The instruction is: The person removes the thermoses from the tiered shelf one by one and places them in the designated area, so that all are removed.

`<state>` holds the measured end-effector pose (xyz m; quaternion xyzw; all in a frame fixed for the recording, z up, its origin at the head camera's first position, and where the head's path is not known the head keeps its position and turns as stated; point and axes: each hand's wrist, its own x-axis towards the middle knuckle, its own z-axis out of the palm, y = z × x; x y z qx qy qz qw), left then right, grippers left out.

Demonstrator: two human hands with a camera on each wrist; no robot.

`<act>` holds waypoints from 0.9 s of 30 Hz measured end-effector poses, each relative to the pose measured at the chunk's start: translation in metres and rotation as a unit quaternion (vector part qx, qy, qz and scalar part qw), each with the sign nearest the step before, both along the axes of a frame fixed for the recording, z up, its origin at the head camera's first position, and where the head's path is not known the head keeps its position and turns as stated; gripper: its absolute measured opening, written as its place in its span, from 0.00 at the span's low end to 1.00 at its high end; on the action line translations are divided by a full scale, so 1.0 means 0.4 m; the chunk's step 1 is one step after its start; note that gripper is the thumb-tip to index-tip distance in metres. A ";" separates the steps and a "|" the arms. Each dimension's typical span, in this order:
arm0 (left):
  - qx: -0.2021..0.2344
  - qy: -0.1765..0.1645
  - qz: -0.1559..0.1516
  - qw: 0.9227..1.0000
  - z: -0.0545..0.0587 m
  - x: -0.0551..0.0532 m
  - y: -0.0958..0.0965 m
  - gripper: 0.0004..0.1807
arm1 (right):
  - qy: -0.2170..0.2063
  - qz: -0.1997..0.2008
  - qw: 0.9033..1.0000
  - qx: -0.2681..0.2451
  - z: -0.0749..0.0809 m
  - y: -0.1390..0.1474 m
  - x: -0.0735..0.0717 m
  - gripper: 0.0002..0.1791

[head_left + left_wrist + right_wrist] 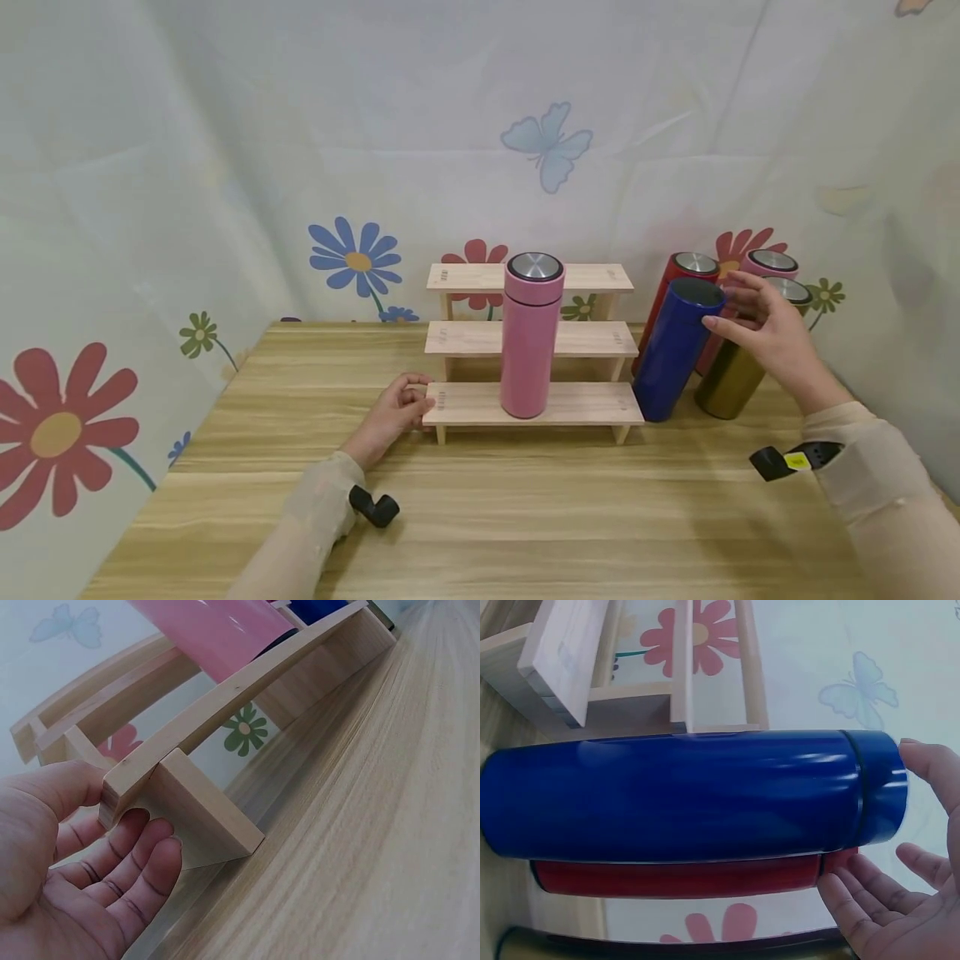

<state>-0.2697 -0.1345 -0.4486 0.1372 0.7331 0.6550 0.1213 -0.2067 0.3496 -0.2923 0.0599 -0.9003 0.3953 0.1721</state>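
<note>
My left hand (397, 408) grips the left end of the lowest step of a three-tier wooden display stand (465, 406); in the left wrist view its fingers (154, 859) curl beneath the board. On that lowest step stands a pink thermos bottle (528, 350) with a silver-topped lid. My right hand (772, 333) is at the top of a blue thermos bottle (672, 358), beside the stand's right end. In the right wrist view, the thumb is at the lid's edge and the other fingers (877, 892) are spread loosely, not wrapped around the bottle.
Behind the blue bottle stand a red thermos bottle (686, 265), another pink one (774, 262) and a gold one (727, 387), close together. A flower-printed cloth (225, 167) hangs behind the wooden table (510, 517). Each wrist wears a black strapped device.
</note>
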 end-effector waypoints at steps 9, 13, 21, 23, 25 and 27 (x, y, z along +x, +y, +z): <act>0.003 -0.002 -0.001 1.000 0.000 0.000 -0.002 0.22 | 0.018 0.015 1.000 0.005 0.043 0.004 0.011 0.39; 0.005 -0.007 0.002 1.000 0.001 0.001 -0.001 0.22 | 0.015 0.004 1.000 0.014 0.068 -0.007 0.016 0.38; 0.004 -0.004 0.004 1.000 0.000 0.002 -0.001 0.22 | -0.002 0.010 0.999 0.038 0.108 -0.045 0.017 0.38; 0.005 -0.004 0.005 1.000 0.000 0.003 -0.001 0.22 | -0.009 0.013 0.999 0.041 0.115 -0.058 0.016 0.38; 0.003 0.000 0.004 1.000 0.000 0.003 -0.001 0.22 | -0.011 0.017 0.999 0.045 0.120 -0.073 0.015 0.38; 0.004 -0.001 0.007 1.000 0.000 0.003 0.000 0.21 | -0.010 0.021 0.998 0.052 0.122 -0.087 0.014 0.38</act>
